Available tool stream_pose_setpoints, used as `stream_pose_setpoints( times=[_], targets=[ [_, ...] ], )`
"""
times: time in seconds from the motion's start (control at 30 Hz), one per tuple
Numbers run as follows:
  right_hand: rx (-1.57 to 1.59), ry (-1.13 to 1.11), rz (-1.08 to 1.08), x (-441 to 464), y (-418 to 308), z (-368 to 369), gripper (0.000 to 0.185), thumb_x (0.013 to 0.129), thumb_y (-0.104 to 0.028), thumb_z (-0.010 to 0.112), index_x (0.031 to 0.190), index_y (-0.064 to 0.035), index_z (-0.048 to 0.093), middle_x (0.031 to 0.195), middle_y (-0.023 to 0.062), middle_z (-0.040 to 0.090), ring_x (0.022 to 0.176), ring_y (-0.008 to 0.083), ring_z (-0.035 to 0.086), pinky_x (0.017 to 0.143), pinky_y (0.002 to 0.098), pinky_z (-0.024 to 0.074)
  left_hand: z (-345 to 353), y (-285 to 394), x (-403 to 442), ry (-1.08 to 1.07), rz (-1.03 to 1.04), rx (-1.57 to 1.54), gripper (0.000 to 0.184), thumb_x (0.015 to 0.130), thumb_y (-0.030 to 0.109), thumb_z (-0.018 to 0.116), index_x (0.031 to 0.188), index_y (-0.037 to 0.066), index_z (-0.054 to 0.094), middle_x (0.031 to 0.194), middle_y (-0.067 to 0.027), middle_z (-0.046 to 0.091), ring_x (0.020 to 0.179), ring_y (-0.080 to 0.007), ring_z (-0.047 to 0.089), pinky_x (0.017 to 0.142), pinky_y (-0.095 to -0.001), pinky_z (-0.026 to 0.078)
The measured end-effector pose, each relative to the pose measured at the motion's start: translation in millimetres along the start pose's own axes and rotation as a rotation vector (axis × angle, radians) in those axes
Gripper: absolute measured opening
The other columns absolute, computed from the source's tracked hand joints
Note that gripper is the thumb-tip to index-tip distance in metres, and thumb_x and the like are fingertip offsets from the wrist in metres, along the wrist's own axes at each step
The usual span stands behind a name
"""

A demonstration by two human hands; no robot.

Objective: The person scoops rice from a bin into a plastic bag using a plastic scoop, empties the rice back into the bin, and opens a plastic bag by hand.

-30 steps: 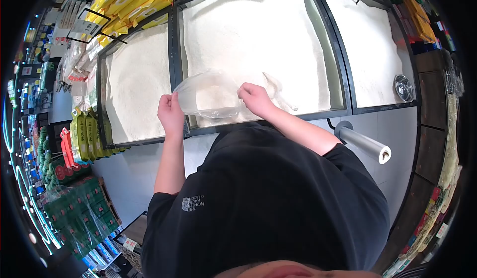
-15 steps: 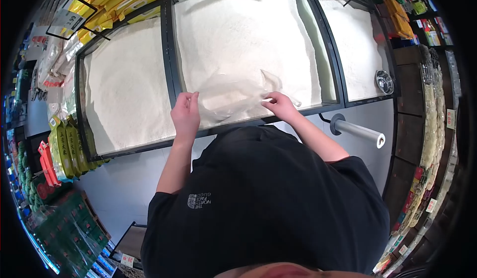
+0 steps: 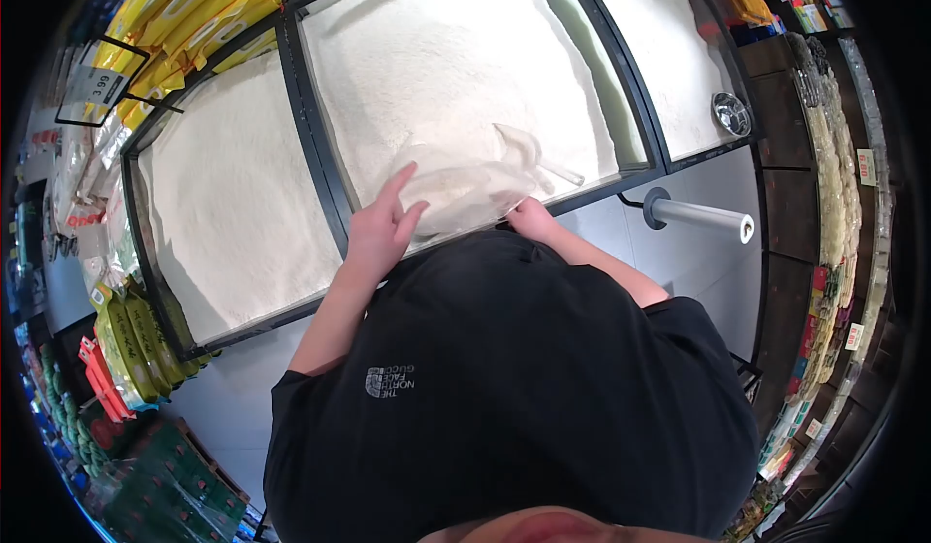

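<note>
A clear plastic bag (image 3: 461,192) lies over the white grain in the middle bin (image 3: 315,141), close to its front edge. My left hand (image 3: 380,231) is at the bag's left side, thumb and forefinger spread apart. At the bag's lower right corner, my right hand (image 3: 531,221) has its fingers closed on the plastic; the fingertips are partly hidden. Just beyond the bag, a pale scoop-like thing (image 3: 524,145) rests on the grain, partly covered by the plastic.
More grain fills the left bin (image 3: 228,194) and the right bin (image 3: 659,44), which holds a metal bowl (image 3: 730,114). A roll of plastic bags (image 3: 703,218) juts from the front right. Yellow packages (image 3: 199,10) are stacked at the back left, with green packets (image 3: 141,339) below.
The bag has come lower and nearer my body. My left hand has opened its fingers beside it, and my right hand has moved down toward the bin's front edge. The view has shifted slightly.
</note>
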State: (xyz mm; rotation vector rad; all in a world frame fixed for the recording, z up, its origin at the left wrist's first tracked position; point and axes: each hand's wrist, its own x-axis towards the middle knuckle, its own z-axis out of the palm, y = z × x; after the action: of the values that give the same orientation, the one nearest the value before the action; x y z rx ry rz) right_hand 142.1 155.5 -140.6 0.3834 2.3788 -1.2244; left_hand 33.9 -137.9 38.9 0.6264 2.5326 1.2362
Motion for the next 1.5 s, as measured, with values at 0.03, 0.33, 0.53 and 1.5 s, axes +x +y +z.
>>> stream_pose_setpoints(
  times=[0.03, 0.33, 0.53, 1.5],
  targets=[
    [0.060, 0.027, -0.081, 0, -3, 4, 0.035, 0.097, -0.026, 0.061, 0.124, -0.0061, 0.068, 0.117, 0.0157, 0.071, 0.112, 0.0247, 0.067, 0.096, 0.0350, 0.0518, -2, -1, 2, -0.031, 0.156, 0.082, 0.034, 0.089, 0.026, 0.075, 0.116, 0.008, 0.063, 0.064, -0.0060, 0.058, 0.055, -0.0234, 0.057, 0.056, -0.0355, 0.048],
    [0.060, 0.018, -0.330, 31, -29, -2, 0.039, 0.096, -0.038, 0.064, 0.118, -0.0063, 0.069, 0.106, 0.0133, 0.073, 0.101, 0.0294, 0.069, 0.089, 0.0393, 0.0536, -29, -13, 35, -0.372, 0.496, 0.756, 0.026, 0.078, 0.027, 0.078, 0.086, 0.008, 0.063, 0.083, -0.0096, 0.057, 0.080, -0.0313, 0.062, 0.067, -0.0430, 0.052],
    [0.376, 0.109, -0.154, 23, -10, 1, 0.028, 0.098, -0.028, 0.063, 0.103, -0.0025, 0.074, 0.099, 0.0145, 0.073, 0.094, 0.0240, 0.070, 0.084, 0.0349, 0.0536, -13, 15, 45, -0.184, 0.765, 0.673, 0.028, 0.077, 0.026, 0.078, 0.075, 0.009, 0.056, 0.084, -0.0072, 0.054, 0.090, -0.0282, 0.059, 0.078, -0.0424, 0.050],
    [1.713, -0.342, 0.292, 19, -49, -5, 0.093, 0.094, -0.081, 0.026, 0.157, -0.0126, 0.033, 0.155, 0.0136, 0.043, 0.139, 0.0320, 0.046, 0.114, 0.0471, 0.0390, 18, 100, 105, 0.103, 0.868, 0.519, 0.029, 0.081, 0.010, 0.079, 0.076, 0.006, 0.052, 0.068, -0.0088, 0.051, 0.063, -0.0287, 0.055, 0.053, -0.0381, 0.044]
  ],
)
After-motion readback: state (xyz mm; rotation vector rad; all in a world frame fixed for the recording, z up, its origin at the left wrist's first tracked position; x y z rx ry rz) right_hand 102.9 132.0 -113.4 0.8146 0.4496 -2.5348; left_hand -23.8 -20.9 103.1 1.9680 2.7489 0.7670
